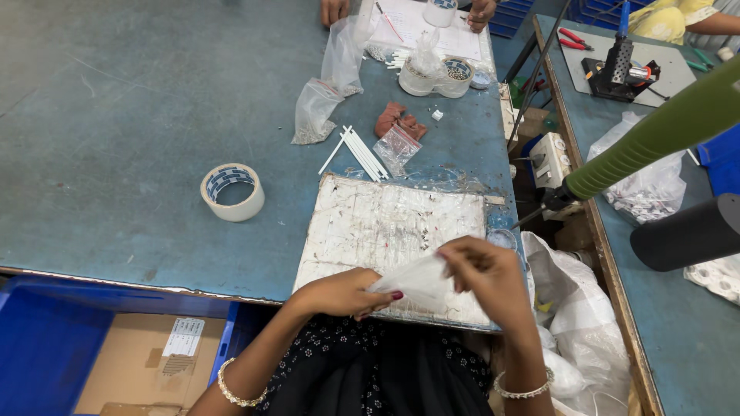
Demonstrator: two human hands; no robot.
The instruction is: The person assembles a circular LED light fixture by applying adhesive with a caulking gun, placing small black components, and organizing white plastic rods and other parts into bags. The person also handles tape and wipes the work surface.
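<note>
nearby, tape roll; both left hand and right hand pinch plastic bag.

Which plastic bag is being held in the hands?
The small clear bag, pinched between left hand and right hand. The other bags lie on the table farther away.

blue bench – tape roll, white sticks, taped board

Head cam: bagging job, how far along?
Done: nothing clearly finished; one small clear bag lies past the work board. In hand: left hand and right hand hold a small plastic bag over the board. Left: loose white sticks lie unbagged.
</note>
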